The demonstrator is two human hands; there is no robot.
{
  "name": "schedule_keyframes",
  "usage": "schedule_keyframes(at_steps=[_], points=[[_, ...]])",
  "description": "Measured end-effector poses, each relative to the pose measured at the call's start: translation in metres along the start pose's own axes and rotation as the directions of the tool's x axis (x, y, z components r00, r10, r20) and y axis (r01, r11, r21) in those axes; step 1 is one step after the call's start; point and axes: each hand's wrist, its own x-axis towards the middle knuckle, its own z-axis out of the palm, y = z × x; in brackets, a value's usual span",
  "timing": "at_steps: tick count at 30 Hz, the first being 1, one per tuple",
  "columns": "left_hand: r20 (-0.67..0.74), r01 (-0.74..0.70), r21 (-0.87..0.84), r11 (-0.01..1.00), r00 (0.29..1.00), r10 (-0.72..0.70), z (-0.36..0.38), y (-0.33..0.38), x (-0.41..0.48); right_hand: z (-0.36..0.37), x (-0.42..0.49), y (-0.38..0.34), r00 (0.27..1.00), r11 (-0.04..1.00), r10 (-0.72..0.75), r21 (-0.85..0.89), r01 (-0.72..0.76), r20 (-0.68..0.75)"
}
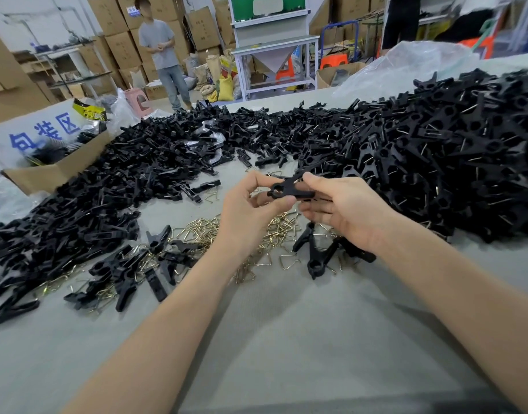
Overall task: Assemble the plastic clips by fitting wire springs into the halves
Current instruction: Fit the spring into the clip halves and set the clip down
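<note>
Head view: both hands hold one black clip (291, 189) above the wire springs (274, 231) on the table (286, 339); left hand (248, 213) pinches its ring end, right hand (343, 210) fingers curl on its other end.

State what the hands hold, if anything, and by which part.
One black clip: the left hand pinches its ringed end between thumb and forefinger, the right hand pinches the other end.
</note>
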Motion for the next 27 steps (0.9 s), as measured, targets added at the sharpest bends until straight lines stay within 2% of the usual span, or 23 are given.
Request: schedule_keyframes(at_steps=[3,6,10,14,18,21,24,27], points=[[-0.027,-0.016,-0.007,1.000,1.000,0.016,-0.002,0.003,0.000,-0.003,-0.001,-0.004,0.979,0.971,0.130,0.180,-0.158,0.155],[0.020,-0.045,-0.052,0.998,0.999,0.046,-0.003,0.008,-0.002,-0.005,-0.003,-0.006,0.914,0.891,0.201,0.323,-0.320,0.353],[0.103,-0.050,-0.154,0.987,0.993,0.067,0.002,0.016,-0.006,-0.009,-0.005,-0.006,0.849,0.881,0.170,0.310,-0.359,0.501],[0.131,-0.074,-0.110,0.991,0.987,0.089,0.002,0.019,-0.006,-0.009,-0.005,-0.003,0.785,0.896,0.147,0.255,-0.363,0.602],[0.138,-0.115,-0.019,0.993,0.983,0.117,0.000,0.016,-0.005,-0.007,-0.004,-0.001,0.795,0.921,0.122,0.231,-0.313,0.594],[0.084,-0.160,0.138,0.977,0.985,0.149,-0.002,0.014,-0.005,-0.005,-0.005,0.000,0.793,0.948,0.078,0.202,-0.247,0.605],[0.066,-0.286,0.289,0.913,0.958,0.279,-0.003,0.013,-0.005,-0.001,-0.005,0.000,0.807,0.955,0.061,0.202,-0.218,0.587],[0.063,-0.383,0.449,0.807,0.915,0.399,-0.002,0.010,-0.005,0.001,-0.005,-0.001,0.846,0.950,0.095,0.207,-0.235,0.524]])
